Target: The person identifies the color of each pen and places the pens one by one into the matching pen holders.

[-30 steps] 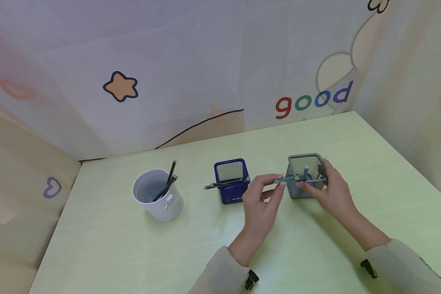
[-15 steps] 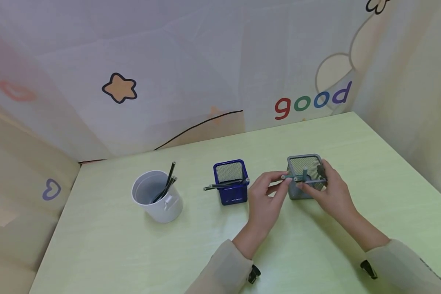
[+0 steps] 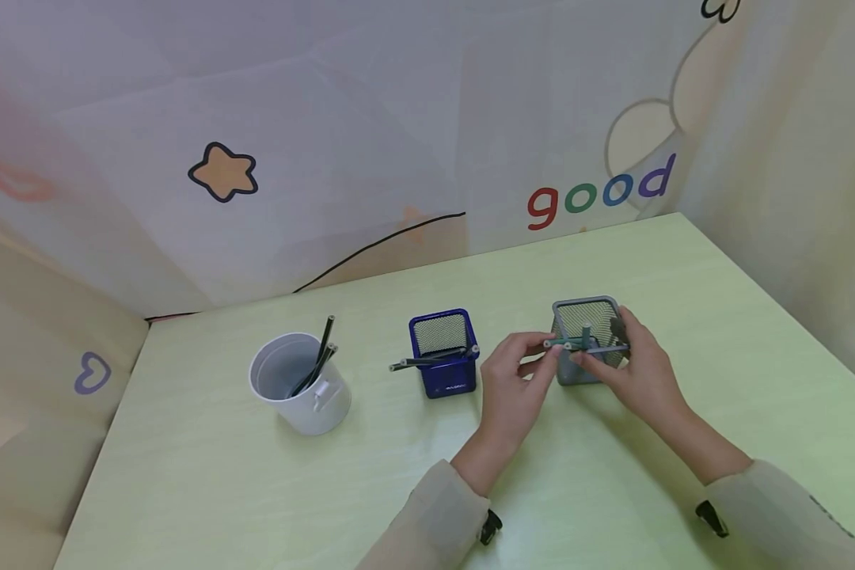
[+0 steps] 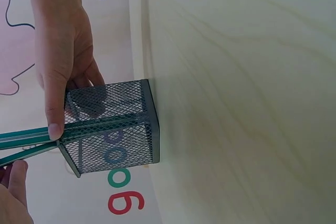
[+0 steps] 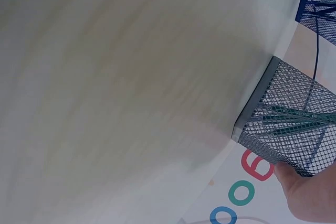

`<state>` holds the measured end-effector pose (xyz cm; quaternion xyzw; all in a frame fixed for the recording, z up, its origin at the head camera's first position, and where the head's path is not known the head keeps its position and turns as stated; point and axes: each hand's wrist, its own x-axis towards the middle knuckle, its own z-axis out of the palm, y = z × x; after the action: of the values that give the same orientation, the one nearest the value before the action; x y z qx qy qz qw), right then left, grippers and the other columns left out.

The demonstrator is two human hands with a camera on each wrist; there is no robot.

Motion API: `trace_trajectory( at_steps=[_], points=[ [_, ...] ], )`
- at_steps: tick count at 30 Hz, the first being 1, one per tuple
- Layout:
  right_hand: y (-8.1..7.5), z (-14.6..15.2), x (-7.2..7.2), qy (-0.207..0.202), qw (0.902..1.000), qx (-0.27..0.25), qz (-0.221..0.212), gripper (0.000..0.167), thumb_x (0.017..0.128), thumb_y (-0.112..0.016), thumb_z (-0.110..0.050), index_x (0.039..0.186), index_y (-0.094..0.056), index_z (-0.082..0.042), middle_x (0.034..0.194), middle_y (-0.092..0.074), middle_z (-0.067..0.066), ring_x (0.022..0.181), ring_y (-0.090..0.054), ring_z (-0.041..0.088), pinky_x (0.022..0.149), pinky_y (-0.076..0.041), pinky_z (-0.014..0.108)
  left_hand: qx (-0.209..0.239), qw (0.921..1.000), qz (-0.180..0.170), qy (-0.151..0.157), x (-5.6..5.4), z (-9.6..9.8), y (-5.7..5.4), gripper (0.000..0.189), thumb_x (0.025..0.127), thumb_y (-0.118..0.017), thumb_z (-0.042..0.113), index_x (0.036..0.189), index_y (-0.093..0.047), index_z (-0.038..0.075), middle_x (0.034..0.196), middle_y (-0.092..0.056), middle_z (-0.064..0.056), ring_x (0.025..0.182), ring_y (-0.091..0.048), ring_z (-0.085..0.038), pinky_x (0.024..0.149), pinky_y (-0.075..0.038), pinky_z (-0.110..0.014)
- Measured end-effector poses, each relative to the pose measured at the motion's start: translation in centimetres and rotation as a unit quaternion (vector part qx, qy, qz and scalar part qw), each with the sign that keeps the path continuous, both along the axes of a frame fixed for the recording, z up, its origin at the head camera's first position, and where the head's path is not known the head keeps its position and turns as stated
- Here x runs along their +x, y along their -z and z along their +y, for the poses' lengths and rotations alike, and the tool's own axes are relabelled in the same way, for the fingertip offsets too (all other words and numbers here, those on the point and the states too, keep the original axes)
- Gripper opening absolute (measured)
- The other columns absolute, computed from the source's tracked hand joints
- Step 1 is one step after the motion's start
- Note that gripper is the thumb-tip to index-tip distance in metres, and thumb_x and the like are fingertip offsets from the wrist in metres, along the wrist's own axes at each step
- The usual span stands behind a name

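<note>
My left hand (image 3: 509,388) pinches a green pencil (image 4: 31,153) between thumb and fingertips at the left rim of a grey mesh pen holder (image 3: 575,374). That pencil slants into the holder. More green pencils (image 4: 21,139) stick out over the rim, and their lower ends show through the mesh in the right wrist view. My right hand (image 3: 644,376) grips the holder from its right side, thumb over the front rim and fingers round the far wall. The holder stands upright on the table. In the left wrist view only the left fingertips (image 4: 16,187) show.
A blue mesh pen holder (image 3: 450,381) with dark pencils (image 3: 427,359) leaning out stands left of my left hand. Farther left is a white cup (image 3: 324,408) with several dark pencils (image 3: 321,364). A printed curtain (image 3: 370,119) hangs behind the pale table (image 3: 256,491).
My left hand has moved slightly right with the green pencil, bringing it farther into the grey holder. My right hand keeps its grip, and the head view has shifted a little.
</note>
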<state>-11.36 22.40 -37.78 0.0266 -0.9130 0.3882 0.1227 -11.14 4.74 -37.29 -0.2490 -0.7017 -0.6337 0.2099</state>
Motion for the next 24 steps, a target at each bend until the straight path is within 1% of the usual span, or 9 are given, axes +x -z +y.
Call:
trace_trajectory(
  at_steps=[2, 6, 9, 12, 16, 19, 24],
  points=[
    [-0.04, 0.00, -0.02, 0.000, 1.0000, 0.001, -0.001, 0.076, 0.084, -0.073, -0.025, 0.140, -0.033, 0.005, 0.126, -0.048, 0.031, 0.114, -0.049, 0.046, 0.090, -0.045, 0.061, -0.007, 1.0000, -0.003, 0.003, -0.05, 0.05, -0.01, 0.013, 0.088, -0.064, 0.001, 0.101, -0.065, -0.004, 0.095, -0.066, -0.016, 0.088, -0.068, -0.025, 0.074, -0.055, -0.018],
    [-0.08, 0.01, -0.02, -0.001, 1.0000, 0.002, -0.004, 0.076, 0.084, -0.072, -0.025, 0.141, -0.031, 0.005, 0.126, -0.047, 0.031, 0.114, -0.049, 0.046, 0.090, -0.046, 0.061, -0.015, 0.9996, -0.021, 0.015, -0.12, 0.12, -0.17, 0.014, 0.089, -0.063, 0.001, 0.101, -0.064, -0.005, 0.096, -0.065, -0.018, 0.091, -0.068, -0.026, 0.076, -0.055, -0.018],
    [-0.07, 0.03, 0.00, 0.001, 1.0000, 0.006, -0.001, 0.075, 0.084, -0.073, -0.024, 0.140, -0.032, 0.005, 0.125, -0.048, 0.031, 0.113, -0.049, 0.045, 0.089, -0.045, 0.060, -0.021, 0.9992, -0.030, 0.018, -0.28, 0.24, -0.30, 0.014, 0.088, -0.064, 0.001, 0.101, -0.065, -0.006, 0.096, -0.065, -0.019, 0.092, -0.068, -0.026, 0.076, -0.054, -0.017],
    [-0.02, 0.02, -0.03, 0.001, 1.0000, 0.006, 0.005, 0.073, 0.084, -0.073, -0.024, 0.139, -0.034, 0.004, 0.123, -0.050, 0.030, 0.111, -0.049, 0.043, 0.087, -0.045, 0.060, -0.039, 0.9990, -0.018, 0.010, -0.48, 0.35, -0.38, 0.014, 0.089, -0.063, 0.002, 0.101, -0.066, -0.006, 0.096, -0.066, -0.018, 0.092, -0.068, -0.024, 0.077, -0.053, -0.013],
    [-0.02, 0.00, -0.14, -0.002, 0.9999, 0.006, 0.015, 0.070, 0.084, -0.073, -0.024, 0.137, -0.037, 0.003, 0.121, -0.051, 0.028, 0.110, -0.050, 0.042, 0.086, -0.046, 0.059, -0.070, 0.9975, 0.009, -0.007, -0.67, 0.39, -0.45, 0.014, 0.089, -0.064, 0.003, 0.099, -0.067, -0.006, 0.095, -0.068, -0.015, 0.089, -0.068, -0.021, 0.077, -0.051, -0.010],
    [0.01, -0.03, -0.17, -0.004, 0.9998, 0.007, 0.019, 0.069, 0.083, -0.073, -0.024, 0.136, -0.038, 0.004, 0.121, -0.052, 0.029, 0.110, -0.051, 0.042, 0.085, -0.046, 0.058, -0.089, 0.9957, 0.016, -0.018, -0.68, 0.36, -0.41, 0.014, 0.089, -0.064, 0.004, 0.099, -0.068, -0.004, 0.095, -0.068, -0.013, 0.087, -0.068, -0.018, 0.076, -0.050, -0.008],
    [0.13, -0.08, -0.13, -0.006, 0.9997, 0.005, 0.021, 0.069, 0.083, -0.074, -0.022, 0.135, -0.038, 0.004, 0.121, -0.052, 0.029, 0.109, -0.052, 0.043, 0.084, -0.047, 0.058, -0.095, 0.9954, -0.005, -0.012, -0.60, 0.28, -0.41, 0.015, 0.089, -0.063, 0.004, 0.101, -0.067, -0.004, 0.096, -0.068, -0.014, 0.088, -0.068, -0.019, 0.077, -0.050, -0.008]
  ],
)
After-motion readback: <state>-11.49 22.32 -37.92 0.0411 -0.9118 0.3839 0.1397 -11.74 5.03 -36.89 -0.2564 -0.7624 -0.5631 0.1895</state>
